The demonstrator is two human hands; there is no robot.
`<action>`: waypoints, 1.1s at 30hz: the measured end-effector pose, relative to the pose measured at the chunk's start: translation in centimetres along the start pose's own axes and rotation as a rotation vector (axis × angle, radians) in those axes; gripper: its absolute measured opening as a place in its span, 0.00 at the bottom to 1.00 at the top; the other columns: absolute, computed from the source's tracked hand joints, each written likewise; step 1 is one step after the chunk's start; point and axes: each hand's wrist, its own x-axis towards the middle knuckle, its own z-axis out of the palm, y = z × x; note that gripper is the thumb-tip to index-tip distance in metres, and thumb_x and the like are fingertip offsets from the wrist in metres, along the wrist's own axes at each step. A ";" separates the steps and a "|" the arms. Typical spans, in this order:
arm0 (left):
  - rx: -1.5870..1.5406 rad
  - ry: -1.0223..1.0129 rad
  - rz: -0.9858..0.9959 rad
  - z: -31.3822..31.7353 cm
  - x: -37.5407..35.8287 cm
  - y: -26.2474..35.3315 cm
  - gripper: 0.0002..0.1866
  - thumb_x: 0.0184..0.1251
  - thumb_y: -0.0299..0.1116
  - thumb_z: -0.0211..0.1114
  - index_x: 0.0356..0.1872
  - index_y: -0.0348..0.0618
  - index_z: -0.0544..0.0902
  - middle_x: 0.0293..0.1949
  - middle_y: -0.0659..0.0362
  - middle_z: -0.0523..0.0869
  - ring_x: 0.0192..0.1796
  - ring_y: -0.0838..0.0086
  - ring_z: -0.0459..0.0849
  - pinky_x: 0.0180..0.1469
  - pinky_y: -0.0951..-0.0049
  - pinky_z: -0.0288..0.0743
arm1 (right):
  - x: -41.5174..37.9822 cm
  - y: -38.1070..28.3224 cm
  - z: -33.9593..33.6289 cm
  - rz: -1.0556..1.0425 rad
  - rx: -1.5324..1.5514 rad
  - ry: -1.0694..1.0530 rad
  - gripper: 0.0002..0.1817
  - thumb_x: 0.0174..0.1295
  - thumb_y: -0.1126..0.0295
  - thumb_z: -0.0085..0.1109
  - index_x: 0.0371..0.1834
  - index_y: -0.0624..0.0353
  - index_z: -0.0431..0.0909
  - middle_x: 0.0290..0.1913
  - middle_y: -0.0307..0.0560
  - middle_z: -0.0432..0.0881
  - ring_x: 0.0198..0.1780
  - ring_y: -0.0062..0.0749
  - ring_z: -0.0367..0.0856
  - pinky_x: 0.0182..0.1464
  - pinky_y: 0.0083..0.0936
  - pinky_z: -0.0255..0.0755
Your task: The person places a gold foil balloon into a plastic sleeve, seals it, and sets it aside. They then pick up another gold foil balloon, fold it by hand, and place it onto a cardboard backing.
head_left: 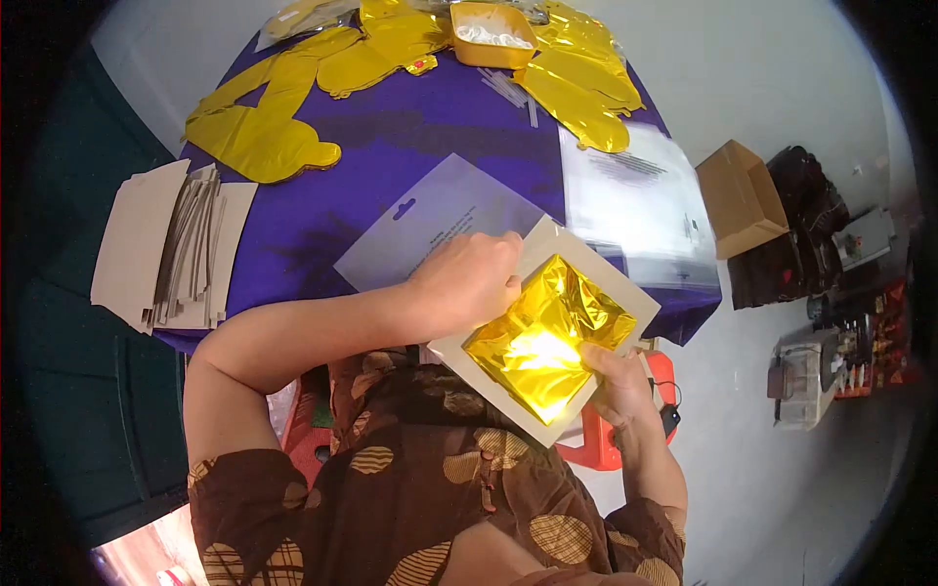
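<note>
Pinning shiny, folded gold foil (518, 342) to a pale, square card (598, 272)

The right hand (625, 386) grips the card's lower right edge, its thumb over the foil, probably so that the foil cannot slide off. The left hand (467, 278) is curled at the upper left edge, above a clear, printed plastic sleeve (415, 230); whether it pinches anything cannot be told. The sleeve lies on the purple-covered table (391, 127), seemingly placed within easy reach.
</note>
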 end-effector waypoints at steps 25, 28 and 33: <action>0.363 0.271 0.354 -1.5 -8.3 -0.2 0.09 0.58 0.26 0.64 0.37 0.39 0.74 0.33 0.53 0.78 0.37 0.61 0.82 0.35 0.66 0.78 | 1.3 6.4 4.1 -0.228 0.160 -0.098 0.26 0.69 0.74 0.56 0.70 0.55 0.63 0.63 0.43 0.75 0.63 0.32 0.75 0.65 0.38 0.71; 0.187 0.643 0.268 -2.2 -9.7 -1.1 0.09 0.60 0.23 0.63 0.41 0.38 0.76 0.36 0.52 0.78 0.40 0.64 0.81 0.42 0.69 0.78 | 1.4 7.1 4.3 -0.181 0.283 -0.120 0.25 0.70 0.73 0.55 0.70 0.55 0.63 0.63 0.43 0.75 0.63 0.32 0.75 0.66 0.39 0.70; -1.195 0.989 -0.072 -0.8 -12.1 -2.2 0.16 0.68 0.24 0.62 0.55 0.35 0.76 0.48 0.56 0.82 0.49 0.74 0.81 0.58 0.71 0.75 | 1.3 7.9 5.7 -0.192 0.325 -0.224 0.24 0.71 0.70 0.55 0.69 0.55 0.64 0.63 0.43 0.75 0.64 0.33 0.74 0.67 0.40 0.69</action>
